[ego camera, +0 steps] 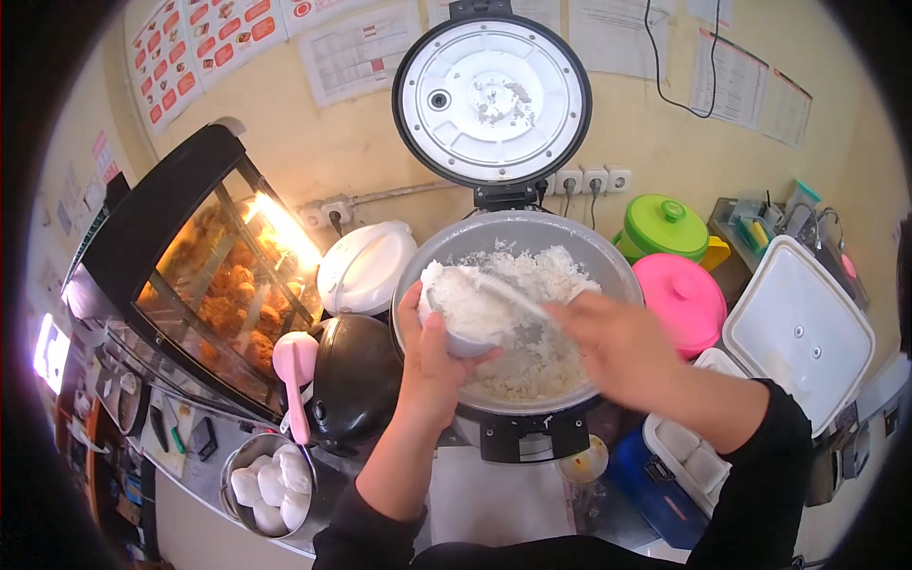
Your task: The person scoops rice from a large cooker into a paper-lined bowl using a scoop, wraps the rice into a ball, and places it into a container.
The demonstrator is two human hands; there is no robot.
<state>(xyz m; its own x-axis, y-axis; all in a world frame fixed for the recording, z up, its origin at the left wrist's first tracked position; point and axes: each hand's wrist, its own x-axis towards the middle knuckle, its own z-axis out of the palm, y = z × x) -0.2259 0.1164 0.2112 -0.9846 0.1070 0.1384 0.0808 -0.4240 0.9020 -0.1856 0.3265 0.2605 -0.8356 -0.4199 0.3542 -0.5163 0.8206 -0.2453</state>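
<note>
In my left hand is a small bowl heaped with white rice, tilted over the large rice cooker pot. My right hand, blurred, grips a white rice paddle; its blade lies against the rice in the bowl. More cooked rice covers the pot's floor and climbs its far side. The cooker's round lid stands raised behind, with bits of rice stuck to its inner face.
A lit glass display warmer with fried chicken stands left. Below it, a metal pot holds several white wrapped bundles. Green and pink lidded containers sit right, near a blue cooler box with white bundles inside.
</note>
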